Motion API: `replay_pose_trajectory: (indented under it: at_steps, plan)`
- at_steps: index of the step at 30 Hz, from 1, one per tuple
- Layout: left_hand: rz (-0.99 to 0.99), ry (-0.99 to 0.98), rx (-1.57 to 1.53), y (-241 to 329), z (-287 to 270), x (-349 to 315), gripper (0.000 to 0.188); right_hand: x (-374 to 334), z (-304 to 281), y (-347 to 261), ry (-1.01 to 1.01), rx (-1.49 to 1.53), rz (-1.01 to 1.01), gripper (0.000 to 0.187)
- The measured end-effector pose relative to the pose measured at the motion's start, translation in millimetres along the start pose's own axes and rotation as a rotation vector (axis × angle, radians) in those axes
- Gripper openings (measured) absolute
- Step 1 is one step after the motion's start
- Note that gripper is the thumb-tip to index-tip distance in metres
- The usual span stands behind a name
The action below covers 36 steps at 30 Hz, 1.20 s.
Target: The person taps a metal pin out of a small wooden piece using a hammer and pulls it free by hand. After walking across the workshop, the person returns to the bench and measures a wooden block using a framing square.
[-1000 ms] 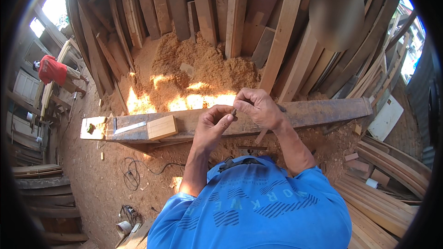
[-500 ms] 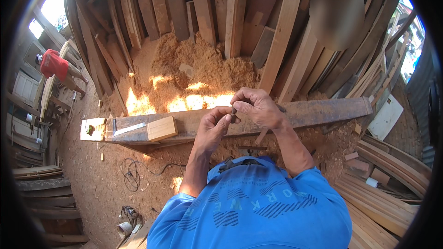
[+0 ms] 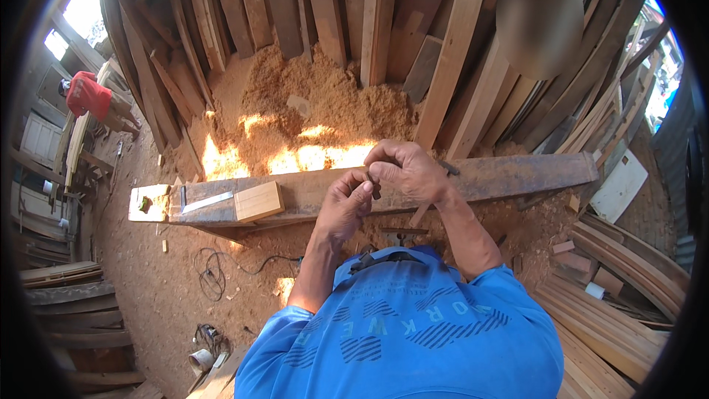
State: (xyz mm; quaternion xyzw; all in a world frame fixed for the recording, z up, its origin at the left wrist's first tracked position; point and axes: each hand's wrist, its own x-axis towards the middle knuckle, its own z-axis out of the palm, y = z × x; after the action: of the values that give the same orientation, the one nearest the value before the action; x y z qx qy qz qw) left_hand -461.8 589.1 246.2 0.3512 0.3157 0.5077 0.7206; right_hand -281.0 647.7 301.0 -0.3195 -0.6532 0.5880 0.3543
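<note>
My left hand and my right hand meet above the middle of a long wooden beam. Between their fingertips they pinch a small dark piece, too small and covered to name. On the beam, left of my hands, lie a light wood block and a try square with a metal blade. A dark-headed tool, perhaps a hammer, rests by my right wrist, which hides its middle; a wooden handle shows past the beam's near edge.
Sawdust is heaped beyond the beam, before upright leaning planks. A cord coils on the floor at left. Stacked boards lie at near right. A person in a red shirt bends at far left.
Both hands have shifted very slightly left, still pinching the small dark piece together. The person in red has moved a little right.
</note>
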Motion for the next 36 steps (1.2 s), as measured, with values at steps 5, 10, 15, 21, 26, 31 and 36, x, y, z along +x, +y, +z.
replay_pose_trajectory:
  at_steps: [5,10,15,21,26,31,36]
  plan:
    - [0.124,-0.017,-0.319,13,5,2,0.016,-3,-63,135,0.551,-0.389,0.147,0.037]
    - [0.247,-0.002,-0.256,28,12,1,0.020,-83,-68,262,0.597,-0.889,0.938,0.074]
    - [0.242,0.049,-0.119,32,18,-2,0.022,-119,-48,291,0.605,-0.674,1.145,0.090]
    - [0.298,0.025,-0.083,28,25,2,0.022,-106,-53,310,0.680,-0.380,0.957,0.097]
    - [0.271,-0.037,-0.136,27,38,12,0.021,-116,-69,354,0.673,-0.480,1.038,0.090]
    - [0.280,0.035,-0.300,39,27,8,0.016,-84,-49,267,0.872,-0.114,0.987,0.045]
    - [0.196,-0.014,-0.546,44,21,17,0.016,-84,-28,215,0.869,0.187,0.285,0.020]
